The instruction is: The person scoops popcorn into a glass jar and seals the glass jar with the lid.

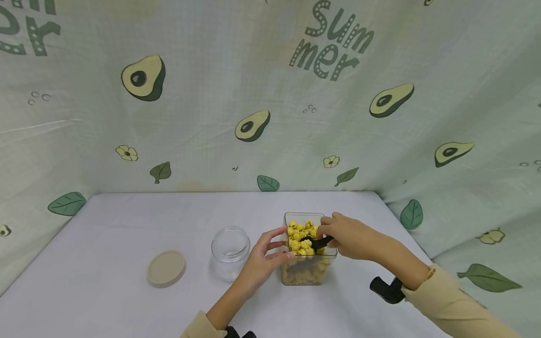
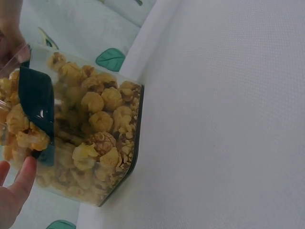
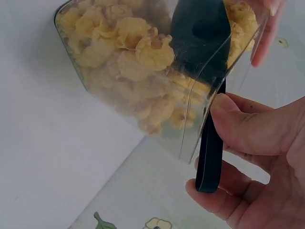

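Observation:
A clear rectangular plastic container (image 1: 302, 277) stands upright on the table, filled with yellow popcorn (image 2: 101, 101). My left hand (image 1: 266, 256) holds its near left corner, fingers at the left rim and thumb at the front. With my right hand (image 1: 352, 237) I pinch the handle of a dark scoop (image 3: 211, 157) between thumb and fingers, over the container's right side. The scoop's wide blade (image 2: 37, 98) is down inside among the popcorn, showing through the clear wall. Some popcorn lies against the blade.
Left of the container stands a clear round jar (image 1: 230, 253) with its top uncovered. Farther left a beige round lid (image 1: 166, 268) lies flat on the white table (image 1: 114, 244). A printed cloth (image 1: 203, 84) hangs behind the table and along its sides.

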`<control>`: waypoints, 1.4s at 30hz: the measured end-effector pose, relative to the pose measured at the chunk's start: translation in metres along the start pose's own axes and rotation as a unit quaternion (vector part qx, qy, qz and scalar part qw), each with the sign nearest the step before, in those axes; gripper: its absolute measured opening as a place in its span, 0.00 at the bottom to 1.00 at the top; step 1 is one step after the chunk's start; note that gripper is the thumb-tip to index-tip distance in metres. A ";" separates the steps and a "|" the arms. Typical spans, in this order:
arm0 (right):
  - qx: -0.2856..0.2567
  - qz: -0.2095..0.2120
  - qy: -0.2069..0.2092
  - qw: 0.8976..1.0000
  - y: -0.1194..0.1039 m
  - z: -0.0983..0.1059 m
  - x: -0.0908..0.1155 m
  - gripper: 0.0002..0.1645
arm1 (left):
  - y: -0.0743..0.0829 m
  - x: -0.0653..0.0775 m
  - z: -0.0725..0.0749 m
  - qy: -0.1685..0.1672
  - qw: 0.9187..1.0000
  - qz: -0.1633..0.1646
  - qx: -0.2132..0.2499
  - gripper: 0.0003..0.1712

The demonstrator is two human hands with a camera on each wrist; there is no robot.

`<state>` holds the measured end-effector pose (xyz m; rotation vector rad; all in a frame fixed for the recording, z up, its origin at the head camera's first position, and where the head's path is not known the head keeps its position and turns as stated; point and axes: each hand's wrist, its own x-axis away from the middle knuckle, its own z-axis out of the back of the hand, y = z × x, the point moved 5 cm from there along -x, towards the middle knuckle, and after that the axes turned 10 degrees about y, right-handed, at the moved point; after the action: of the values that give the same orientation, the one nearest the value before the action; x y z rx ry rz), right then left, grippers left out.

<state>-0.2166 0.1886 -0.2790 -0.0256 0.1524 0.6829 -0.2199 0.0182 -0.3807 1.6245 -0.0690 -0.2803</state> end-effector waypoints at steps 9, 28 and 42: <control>-0.044 -0.025 0.009 0.999 0.012 0.006 0.006 0.11 | 0.002 0.000 0.001 0.001 1.000 -0.001 0.005 0.34; -0.080 -0.011 0.050 0.995 0.013 0.004 0.015 0.12 | 0.001 0.001 0.002 0.003 1.000 0.003 0.001 0.33; -0.110 -0.061 0.056 0.990 0.030 0.004 0.027 0.13 | 0.002 0.001 0.000 0.002 1.000 -0.002 0.008 0.33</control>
<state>-0.2145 0.2293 -0.2782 -0.2838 0.1804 0.5741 -0.2185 0.0173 -0.3789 1.6415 -0.0649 -0.2810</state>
